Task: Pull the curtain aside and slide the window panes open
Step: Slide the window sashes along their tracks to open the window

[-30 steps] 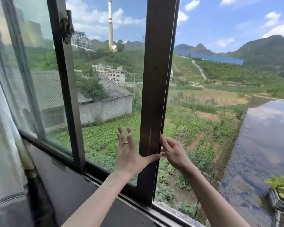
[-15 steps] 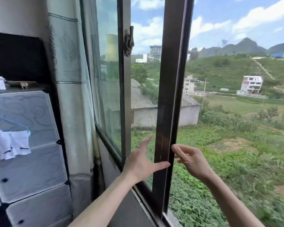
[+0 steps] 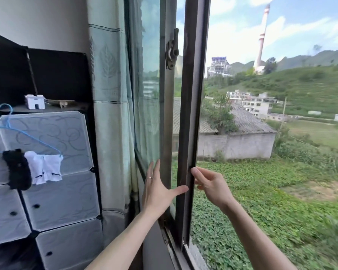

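Flanking the pane's frame [image 3: 191, 114]: left hand [image 3: 158, 190] flat, right hand [image 3: 211, 184] pinching.

Pale green curtain [image 3: 110, 106] with leaf print, gathered upright against the left wall; dark-framed sliding pane [image 3: 193, 106] pushed left, overlapping the latched pane [image 3: 167, 114] beside the curtain; right of the frame open to fields.

Single head-worn wide-angle view, close to the window frame [image 3: 193, 114], facing forward and slightly down along both forearms. Aimed at the frame's upright, open countryside beyond to the right. Curtain [image 3: 111, 114] and storage cabinet [image 3: 53, 191] in the left part of view. No second view to compare.
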Motion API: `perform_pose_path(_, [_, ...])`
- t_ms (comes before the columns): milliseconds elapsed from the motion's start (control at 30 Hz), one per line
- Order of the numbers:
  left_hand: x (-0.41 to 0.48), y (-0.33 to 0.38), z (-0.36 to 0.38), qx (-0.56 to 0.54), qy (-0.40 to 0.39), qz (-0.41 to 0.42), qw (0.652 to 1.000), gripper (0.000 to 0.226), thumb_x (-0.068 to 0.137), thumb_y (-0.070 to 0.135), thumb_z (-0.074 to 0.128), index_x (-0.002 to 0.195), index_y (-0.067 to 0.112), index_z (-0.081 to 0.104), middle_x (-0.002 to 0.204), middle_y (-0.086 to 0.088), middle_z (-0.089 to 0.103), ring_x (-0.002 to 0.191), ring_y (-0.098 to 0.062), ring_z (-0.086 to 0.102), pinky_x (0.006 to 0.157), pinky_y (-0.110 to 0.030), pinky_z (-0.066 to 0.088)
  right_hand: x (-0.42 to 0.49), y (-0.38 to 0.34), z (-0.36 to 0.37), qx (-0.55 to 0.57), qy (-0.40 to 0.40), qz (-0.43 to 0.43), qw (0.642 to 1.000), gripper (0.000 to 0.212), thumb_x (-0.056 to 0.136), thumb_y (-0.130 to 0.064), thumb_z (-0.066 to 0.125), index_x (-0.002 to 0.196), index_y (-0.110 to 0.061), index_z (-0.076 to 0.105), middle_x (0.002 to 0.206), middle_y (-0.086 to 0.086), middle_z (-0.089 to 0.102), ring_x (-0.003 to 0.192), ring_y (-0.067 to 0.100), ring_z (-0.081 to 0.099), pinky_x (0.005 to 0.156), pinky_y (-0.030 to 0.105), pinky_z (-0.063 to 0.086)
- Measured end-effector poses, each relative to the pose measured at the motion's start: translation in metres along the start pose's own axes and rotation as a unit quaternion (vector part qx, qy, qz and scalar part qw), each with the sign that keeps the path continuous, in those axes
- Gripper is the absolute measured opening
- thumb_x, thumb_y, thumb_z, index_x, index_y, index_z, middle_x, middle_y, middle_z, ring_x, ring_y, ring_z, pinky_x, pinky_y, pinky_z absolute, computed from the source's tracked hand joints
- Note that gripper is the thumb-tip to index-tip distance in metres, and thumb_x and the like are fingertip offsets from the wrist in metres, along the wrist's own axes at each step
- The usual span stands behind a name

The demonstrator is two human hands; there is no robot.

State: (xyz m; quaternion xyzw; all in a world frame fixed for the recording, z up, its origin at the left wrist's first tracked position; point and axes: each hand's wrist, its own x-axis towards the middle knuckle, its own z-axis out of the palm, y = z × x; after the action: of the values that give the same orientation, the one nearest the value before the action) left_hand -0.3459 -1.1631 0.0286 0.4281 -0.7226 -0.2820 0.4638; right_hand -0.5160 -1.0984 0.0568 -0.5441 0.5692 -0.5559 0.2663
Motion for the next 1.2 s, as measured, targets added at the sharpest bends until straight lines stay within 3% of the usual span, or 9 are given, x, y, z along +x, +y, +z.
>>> perform_pose_path(167, [0.025, -0.013, 0.002, 0.007, -0.002, -0.016, 1.000, 0.115, 0.067, 0.057, 0.081, 0.156, 0.032, 0.013, 0.163, 0.013, 0.011, 0.148, -0.010, 0.018, 0.105, -0.019, 0.018, 0.034, 0.008, 0.009, 0.008, -0.014, 0.019, 1.000, 0.062, 0.077, -0.060, 0.062, 0.125, -0.021, 0.068, 0.115, -0.006, 0.073, 0.093, 0.008, 0.072, 0.076, 0.024, 0.051])
perform_pose_path(300, [0.035, -0.021, 0.006, 0.009, 0.009, -0.022, 1.000, 0.103, 0.071, 0.058, 0.078, 0.154, 0.033, 0.022, 0.156, 0.004, 0.036, 0.142, -0.016, 0.036, 0.105, -0.022, 0.030, 0.055, 0.014, 0.017, 0.006, -0.020, 0.020, 1.000, 0.063, 0.076, -0.064, 0.061, 0.125, -0.025, 0.067, 0.116, -0.007, 0.072, 0.095, 0.008, 0.072, 0.083, 0.030, 0.055])
perform_pose_path(500, [0.039, -0.023, 0.013, 0.016, 0.067, -0.017, 0.997, 0.086, 0.076, 0.053, 0.076, 0.149, 0.032, 0.037, 0.144, 0.000, 0.053, 0.131, -0.016, 0.051, 0.093, -0.011, 0.033, 0.078, 0.018, 0.026, 0.012, -0.014, 0.018, 1.000, 0.039, 0.091, -0.046, 0.063, 0.123, -0.025, 0.067, 0.114, -0.008, 0.073, 0.090, 0.006, 0.073, 0.078, 0.025, 0.056])
perform_pose_path(767, [0.041, -0.023, 0.015, 0.059, 0.105, -0.030, 0.992, 0.084, 0.071, 0.059, 0.076, 0.145, 0.034, 0.044, 0.125, -0.007, 0.068, 0.115, -0.027, 0.063, 0.087, -0.031, 0.049, 0.085, 0.024, 0.029, 0.003, 0.001, 0.005, 1.000, 0.040, 0.089, -0.046, 0.064, 0.122, -0.021, 0.069, 0.120, -0.011, 0.068, 0.087, 0.007, 0.073, 0.076, 0.024, 0.055])
perform_pose_path(967, [0.041, -0.023, 0.014, 0.069, 0.084, -0.054, 0.993, 0.082, 0.072, 0.062, 0.073, 0.144, 0.034, 0.045, 0.129, -0.006, 0.066, 0.121, -0.026, 0.060, 0.093, -0.035, 0.049, 0.083, 0.022, 0.031, -0.041, 0.003, 0.001, 0.999, 0.041, 0.091, -0.049, 0.061, 0.123, -0.023, 0.070, 0.125, -0.010, 0.067, 0.086, 0.007, 0.073, 0.087, 0.033, 0.057])
perform_pose_path(1100, [0.038, -0.015, 0.014, 0.086, 0.064, -0.067, 0.992, 0.079, 0.078, 0.063, 0.066, 0.145, 0.034, 0.038, 0.128, -0.007, 0.065, 0.113, -0.030, 0.061, 0.088, -0.040, 0.052, 0.079, 0.005, 0.022, -0.166, -0.018, -0.009, 0.986, 0.042, 0.096, -0.046, 0.056, 0.129, -0.021, 0.064, 0.130, -0.003, 0.065, 0.111, 0.013, 0.066, 0.102, 0.029, 0.047])
perform_pose_path(1200, [0.032, -0.002, 0.012, 0.117, 0.027, -0.070, 0.990, 0.075, 0.090, 0.052, 0.061, 0.152, 0.029, 0.027, 0.141, -0.009, 0.054, 0.124, -0.032, 0.054, 0.092, -0.040, 0.047, 0.066, -0.005, 0.010, -0.264, -0.038, -0.017, 0.964, 0.037, 0.098, -0.036, 0.054, 0.134, -0.027, 0.059, 0.135, 0.001, 0.062, 0.117, 0.017, 0.062, 0.101, 0.030, 0.048])
